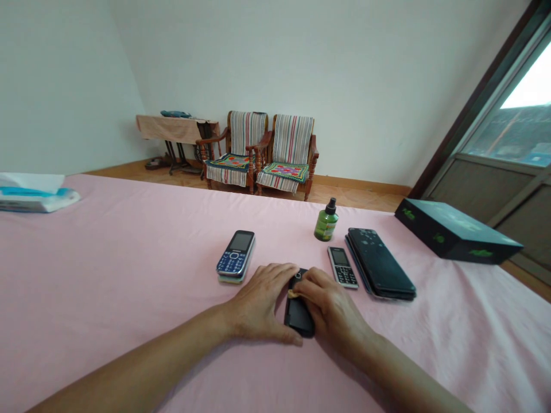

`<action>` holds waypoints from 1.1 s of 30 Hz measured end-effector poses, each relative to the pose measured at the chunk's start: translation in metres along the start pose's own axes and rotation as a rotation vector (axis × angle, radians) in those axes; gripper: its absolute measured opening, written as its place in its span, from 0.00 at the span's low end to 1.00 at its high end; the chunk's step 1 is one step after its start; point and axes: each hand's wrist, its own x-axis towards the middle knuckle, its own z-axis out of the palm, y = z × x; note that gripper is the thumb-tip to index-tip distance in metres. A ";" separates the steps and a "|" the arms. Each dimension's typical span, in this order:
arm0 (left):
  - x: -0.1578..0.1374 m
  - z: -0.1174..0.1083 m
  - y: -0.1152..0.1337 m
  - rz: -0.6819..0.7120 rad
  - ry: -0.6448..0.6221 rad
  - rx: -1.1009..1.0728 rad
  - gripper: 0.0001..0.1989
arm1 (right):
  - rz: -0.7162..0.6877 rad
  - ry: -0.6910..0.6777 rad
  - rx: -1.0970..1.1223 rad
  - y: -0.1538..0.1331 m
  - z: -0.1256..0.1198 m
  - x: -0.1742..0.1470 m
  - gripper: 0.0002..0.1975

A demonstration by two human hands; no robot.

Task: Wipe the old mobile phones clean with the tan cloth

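Observation:
A black mobile phone (298, 312) lies flat on the pink cloth in front of me. My left hand (262, 301) grips it from the left, fingertips at its far end and thumb at its near end. Over the phone's right side, my right hand (329, 298) pinches a small yellowish cloth or wipe (293, 294) against its surface. Most of that wipe is hidden under the fingers. Left of my hands is a blue keypad phone (236, 252) resting on another flat object. Just beyond my right hand lies a small silver-edged keypad phone (342, 267).
A green spray bottle (326, 221) stands behind the small phone. Dark flat devices are stacked (381, 264) on the right, with a black box (456, 229) beyond. A tissue pack (38, 192) sits far left. Two chairs (286, 149) stand past the pink-covered table (142, 241).

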 end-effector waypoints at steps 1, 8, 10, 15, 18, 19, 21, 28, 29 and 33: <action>0.000 0.000 0.000 0.008 0.005 0.000 0.52 | -0.023 -0.010 0.012 -0.005 0.001 -0.003 0.12; -0.002 -0.002 0.000 0.022 -0.031 0.011 0.51 | -0.059 -0.077 0.047 -0.019 0.004 -0.019 0.13; -0.003 -0.003 -0.001 0.021 -0.053 0.003 0.52 | -0.062 -0.105 0.011 -0.017 0.004 -0.019 0.12; -0.003 0.000 -0.005 0.034 0.003 -0.056 0.51 | -0.068 -0.147 -0.098 -0.018 0.007 -0.017 0.11; -0.004 0.001 -0.007 0.039 0.004 -0.062 0.51 | -0.072 -0.155 -0.153 -0.023 0.008 -0.016 0.09; -0.004 0.001 -0.007 0.040 -0.001 -0.058 0.51 | -0.072 -0.157 -0.167 -0.025 0.008 -0.015 0.09; -0.005 0.000 -0.006 0.042 -0.013 -0.050 0.53 | -0.067 -0.164 -0.181 -0.029 0.008 -0.015 0.09; -0.006 -0.001 -0.002 0.049 -0.002 -0.043 0.49 | -0.048 -0.181 -0.122 -0.032 0.006 -0.014 0.10; -0.005 -0.001 -0.002 0.047 0.002 -0.044 0.49 | -0.048 -0.184 -0.140 -0.031 0.006 -0.014 0.10; -0.005 -0.001 -0.002 0.038 0.012 -0.054 0.49 | -0.071 -0.208 -0.216 -0.032 0.006 -0.014 0.10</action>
